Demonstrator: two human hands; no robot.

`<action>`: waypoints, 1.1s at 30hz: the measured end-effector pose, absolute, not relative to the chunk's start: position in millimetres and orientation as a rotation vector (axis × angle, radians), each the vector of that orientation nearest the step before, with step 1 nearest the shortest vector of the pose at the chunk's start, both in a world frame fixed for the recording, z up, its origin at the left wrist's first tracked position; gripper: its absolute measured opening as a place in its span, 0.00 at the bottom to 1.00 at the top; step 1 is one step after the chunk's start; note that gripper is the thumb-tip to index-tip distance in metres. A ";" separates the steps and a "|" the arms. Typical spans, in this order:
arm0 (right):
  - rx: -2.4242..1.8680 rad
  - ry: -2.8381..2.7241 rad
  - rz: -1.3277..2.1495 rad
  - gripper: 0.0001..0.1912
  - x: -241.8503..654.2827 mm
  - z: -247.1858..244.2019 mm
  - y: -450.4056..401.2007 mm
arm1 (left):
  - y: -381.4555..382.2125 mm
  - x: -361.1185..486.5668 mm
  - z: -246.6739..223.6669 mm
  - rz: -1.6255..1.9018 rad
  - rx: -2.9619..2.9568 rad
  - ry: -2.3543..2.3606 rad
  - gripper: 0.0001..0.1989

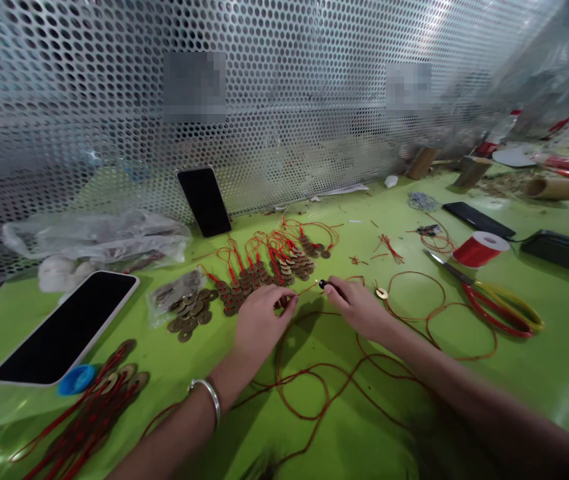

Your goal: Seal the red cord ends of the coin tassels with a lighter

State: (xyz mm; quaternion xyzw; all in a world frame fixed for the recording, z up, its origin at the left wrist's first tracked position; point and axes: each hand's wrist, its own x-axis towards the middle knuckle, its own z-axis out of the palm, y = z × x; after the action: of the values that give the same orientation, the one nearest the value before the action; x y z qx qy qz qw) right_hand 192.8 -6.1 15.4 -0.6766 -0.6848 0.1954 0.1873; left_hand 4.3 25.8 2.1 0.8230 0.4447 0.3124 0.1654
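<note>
Head view: coins (165, 295) in clear bag (192, 282); left fingers (289, 309) pinch cord (307, 289).

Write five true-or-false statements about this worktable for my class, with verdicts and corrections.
1. The left hand pinches a thin cord. True.
2. The scissors lie left of both hands. False: the scissors lie to the right of both.
3. The right hand holds a small dark object. True.
4. The spool is blue. False: the spool is red with a white end.
5. A silver bracelet circles the left wrist. True.
</note>
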 end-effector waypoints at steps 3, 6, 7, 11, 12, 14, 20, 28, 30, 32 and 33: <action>-1.906 -1.930 0.545 0.15 192.3 15.8 -6.5 | 25.9 4.5 2.1 0.897 2.354 1.267 0.04; -1.900 -1.935 0.537 0.15 192.1 16.2 -6.8 | 25.9 4.8 2.1 0.899 2.353 1.260 0.04; -1.900 -1.937 0.537 0.16 192.0 16.3 -6.8 | 25.9 4.9 2.2 0.900 2.349 1.260 0.03; -1.905 -1.938 0.548 0.15 192.1 16.2 -6.6 | 25.6 4.7 2.5 0.885 2.341 1.265 0.03; -1.905 -1.934 0.545 0.15 192.2 16.0 -6.5 | 25.5 4.5 2.5 0.879 2.342 1.265 0.03; -1.905 -1.927 0.549 0.15 192.2 16.0 -6.5 | 25.3 4.3 2.4 0.877 2.344 1.268 0.03; -1.904 -1.923 0.573 0.16 192.3 16.7 -6.5 | 25.1 5.0 3.5 0.885 2.349 1.269 0.03; -1.871 -1.927 0.555 0.16 193.4 13.2 -6.1 | 24.7 3.9 2.7 0.879 2.333 1.284 0.04; -1.882 -1.927 0.553 0.16 193.6 12.7 -5.8 | 24.8 4.1 2.2 0.879 2.335 1.289 0.03; -1.897 -1.925 0.553 0.16 193.9 12.5 -5.4 | 25.1 4.4 2.0 0.889 2.338 1.293 0.03; -1.900 -1.926 0.554 0.16 194.0 12.5 -5.2 | 25.3 4.5 2.0 0.895 2.340 1.293 0.03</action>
State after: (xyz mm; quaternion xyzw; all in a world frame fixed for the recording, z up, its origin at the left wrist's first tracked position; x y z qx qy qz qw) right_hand 194.0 -5.2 12.5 -0.6758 -0.6847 0.1970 0.1889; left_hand 4.5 25.3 2.0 0.8193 0.4527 0.3132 0.1603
